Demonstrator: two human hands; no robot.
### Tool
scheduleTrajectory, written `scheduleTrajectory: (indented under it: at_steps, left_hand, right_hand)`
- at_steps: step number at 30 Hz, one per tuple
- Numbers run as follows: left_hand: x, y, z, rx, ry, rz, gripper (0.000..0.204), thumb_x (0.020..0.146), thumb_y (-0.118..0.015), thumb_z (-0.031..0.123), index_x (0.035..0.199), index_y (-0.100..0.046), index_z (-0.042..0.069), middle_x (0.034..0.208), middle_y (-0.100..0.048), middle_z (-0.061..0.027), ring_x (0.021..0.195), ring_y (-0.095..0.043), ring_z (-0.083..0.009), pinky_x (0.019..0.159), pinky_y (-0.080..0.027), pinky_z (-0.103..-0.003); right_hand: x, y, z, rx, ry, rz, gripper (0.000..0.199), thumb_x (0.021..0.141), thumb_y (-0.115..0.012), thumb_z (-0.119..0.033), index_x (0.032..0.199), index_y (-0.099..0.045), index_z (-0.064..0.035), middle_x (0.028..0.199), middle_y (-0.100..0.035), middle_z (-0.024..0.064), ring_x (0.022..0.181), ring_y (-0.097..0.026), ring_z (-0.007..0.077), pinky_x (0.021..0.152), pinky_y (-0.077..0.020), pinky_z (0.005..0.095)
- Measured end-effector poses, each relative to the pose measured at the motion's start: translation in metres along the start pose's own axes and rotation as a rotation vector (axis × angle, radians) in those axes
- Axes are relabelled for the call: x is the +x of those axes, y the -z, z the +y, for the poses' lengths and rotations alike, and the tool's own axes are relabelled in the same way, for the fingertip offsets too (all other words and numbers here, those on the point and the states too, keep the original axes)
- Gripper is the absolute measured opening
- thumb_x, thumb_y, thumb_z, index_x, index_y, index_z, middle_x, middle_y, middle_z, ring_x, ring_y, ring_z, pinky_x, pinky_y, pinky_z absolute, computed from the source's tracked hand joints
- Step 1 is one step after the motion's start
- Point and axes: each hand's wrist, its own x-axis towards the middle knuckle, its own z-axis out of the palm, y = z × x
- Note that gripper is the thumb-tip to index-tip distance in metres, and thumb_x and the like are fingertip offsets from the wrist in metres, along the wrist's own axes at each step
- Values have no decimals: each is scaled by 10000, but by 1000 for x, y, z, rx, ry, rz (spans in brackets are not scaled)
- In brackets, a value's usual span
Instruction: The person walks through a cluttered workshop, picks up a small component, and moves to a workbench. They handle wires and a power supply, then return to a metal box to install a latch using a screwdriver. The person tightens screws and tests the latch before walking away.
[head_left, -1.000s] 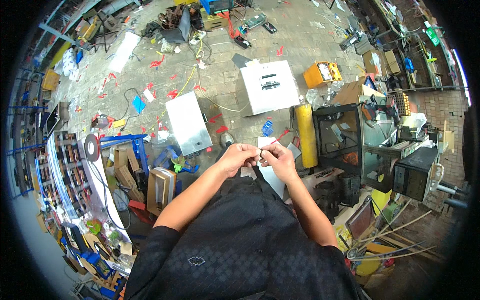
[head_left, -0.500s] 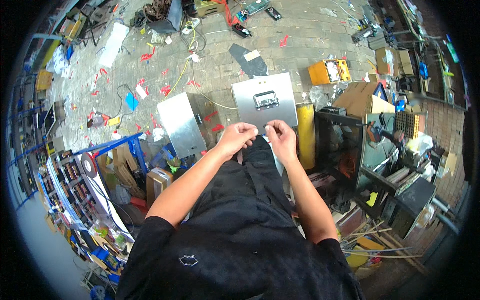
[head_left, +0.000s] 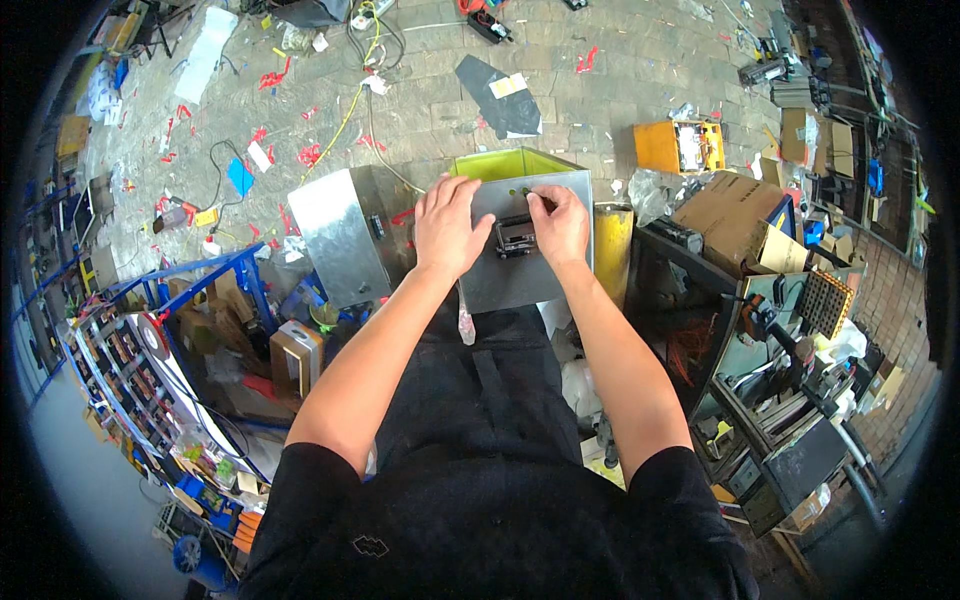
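Note:
A silver metal box point(head_left: 505, 285) stands tilted in front of me, with a yellow-green inside point(head_left: 490, 165) showing along its far edge. A black-framed handle point(head_left: 515, 238) sits in the middle of its face, and small holes point(head_left: 513, 190) show near the top. My left hand point(head_left: 445, 225) lies over the left part of the face, fingers stretched to the upper edge, thumb apart. At the upper right, my right hand point(head_left: 560, 225) is closed in a pinch against the face beside the holes. Whatever lies between its fingertips is too small to name.
Another silver metal box point(head_left: 345, 240) stands to the left. A yellow cylinder point(head_left: 613, 255) is close on the right, with an orange box point(head_left: 680, 147) beyond it. Cardboard boxes point(head_left: 725, 215) and a cluttered dark rack point(head_left: 690, 290) fill the right side. Red scraps point(head_left: 310, 155) litter the floor.
Both hands have moved forward from in front of the box onto its face and spread apart. The box now appears tilted, with its yellow-green inside showing. My left hand has opened from its pinch.

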Motion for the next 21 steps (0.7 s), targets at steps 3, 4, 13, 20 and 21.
scheduleTrajectory:
  at_steps: [3, 4, 13, 20, 21]
  left_hand:
    - [21, -14, -3, 40, -35, -34, 494, 851, -740, 289, 1286, -623, 84, 1335, -599, -103, 1333, -501, -285, 1185, -272, -494]
    - [27, -16, -4, 35, -19, -82, 477, 857, -734, 293, 1273, -633, 84, 1323, -608, -101, 1323, -510, -274, 1189, -264, -495]
    - [54, -38, -3, -138, 110, -270, 335, 910, -675, 367, 1138, -722, 126, 1125, -731, -116, 1128, -655, -268, 1147, -307, -502]
    - [61, -43, 1, -182, 169, -318, 226, 895, -688, 355, 1015, -764, 180, 947, -762, -48, 1019, -685, -244, 1114, -280, -476]
    - [62, -44, 1, -186, 176, -325, 225, 892, -689, 355, 1017, -763, 183, 949, -763, -44, 1012, -688, -242, 1113, -278, -479]
  right_hand:
    - [2, -7, -2, 23, -10, 37, 131, 862, -740, -190, 924, -743, -75, 879, -684, 99, 793, -676, 281, 750, -533, 381]
    - [3, -8, -3, 11, -26, 41, 129, 855, -743, -188, 917, -744, -75, 879, -687, 98, 795, -677, 283, 751, -533, 380]
    - [8, -11, -12, -14, -178, -9, 148, 803, -763, -186, 899, -775, -73, 896, -727, 112, 810, -700, 292, 760, -541, 367]
    - [8, -6, 1, 121, -78, -51, 150, 830, -753, -126, 961, -783, -60, 918, -736, 122, 788, -709, 261, 731, -544, 339]
    - [8, -4, 3, 129, -40, -49, 147, 835, -750, -113, 966, -782, -57, 919, -736, 123, 772, -707, 255, 726, -544, 333]
